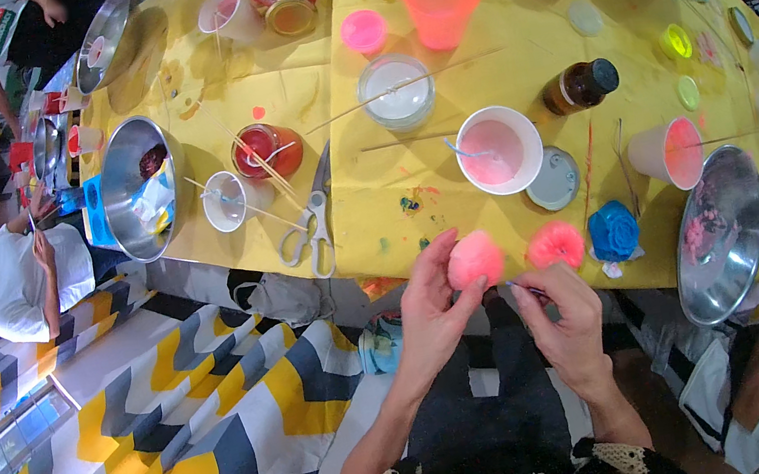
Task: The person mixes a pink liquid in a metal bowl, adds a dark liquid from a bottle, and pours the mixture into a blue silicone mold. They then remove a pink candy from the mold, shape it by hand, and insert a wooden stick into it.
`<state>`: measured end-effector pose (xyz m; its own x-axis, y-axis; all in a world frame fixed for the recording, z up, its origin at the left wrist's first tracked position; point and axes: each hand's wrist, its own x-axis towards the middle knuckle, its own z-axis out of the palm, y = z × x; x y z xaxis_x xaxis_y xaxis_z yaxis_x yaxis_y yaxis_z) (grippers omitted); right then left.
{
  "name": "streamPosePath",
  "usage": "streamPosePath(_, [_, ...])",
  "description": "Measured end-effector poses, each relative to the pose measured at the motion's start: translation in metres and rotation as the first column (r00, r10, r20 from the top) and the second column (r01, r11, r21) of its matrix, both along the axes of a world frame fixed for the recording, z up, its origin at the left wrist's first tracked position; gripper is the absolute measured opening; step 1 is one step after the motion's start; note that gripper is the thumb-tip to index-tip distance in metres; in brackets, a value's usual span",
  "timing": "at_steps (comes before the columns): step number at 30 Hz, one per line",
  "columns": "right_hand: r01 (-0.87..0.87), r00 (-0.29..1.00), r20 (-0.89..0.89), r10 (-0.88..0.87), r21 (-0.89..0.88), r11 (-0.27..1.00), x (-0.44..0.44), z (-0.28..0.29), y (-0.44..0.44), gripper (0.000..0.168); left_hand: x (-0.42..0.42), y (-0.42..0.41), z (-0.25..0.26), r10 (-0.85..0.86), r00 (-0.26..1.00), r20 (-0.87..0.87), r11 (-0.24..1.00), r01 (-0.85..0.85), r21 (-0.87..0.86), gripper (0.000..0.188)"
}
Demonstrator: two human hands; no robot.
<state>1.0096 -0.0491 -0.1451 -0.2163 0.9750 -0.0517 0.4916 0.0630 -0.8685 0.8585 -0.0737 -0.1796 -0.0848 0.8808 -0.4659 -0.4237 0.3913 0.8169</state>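
My left hand (437, 303) holds a round pink lump (475, 260), perhaps wax, between thumb and fingers near the table's front edge. Beside it, my right hand (562, 315) pinches a thin dark tool (531, 291), mostly hidden by the fingers. Just beyond my right hand, a pink rounded piece with a dimpled middle (555, 246) lies on the yellow table cover (373, 200). To its right sits a blue rose-shaped piece (614, 231). A white paper cup (499, 149) with pink contents and a wick stands farther back, next to a grey metal lid (552, 178).
Scissors (316, 221) lie left, their handles at the table's edge. Around stand a brown bottle (580, 87), a glass jar of white wax (396, 92), a red jar candle (267, 150) and steel bowls (720, 234). Other people are at both sides.
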Motion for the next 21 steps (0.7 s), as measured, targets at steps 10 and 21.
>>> streamPosePath(10, [-0.067,0.937,-0.343,-0.062,-0.351,0.934,0.020,-0.006,-0.021,0.022,-0.005,0.005,-0.027,-0.220,0.878,-0.426,0.969,0.248,0.010,0.048])
streamPosePath(21, [-0.137,0.885,-0.462,-0.052,-0.365,0.921,0.020,-0.001,-0.016,0.024,-0.047,0.056,-0.024,0.151,0.280,-0.948,0.927,0.293,0.234,0.021])
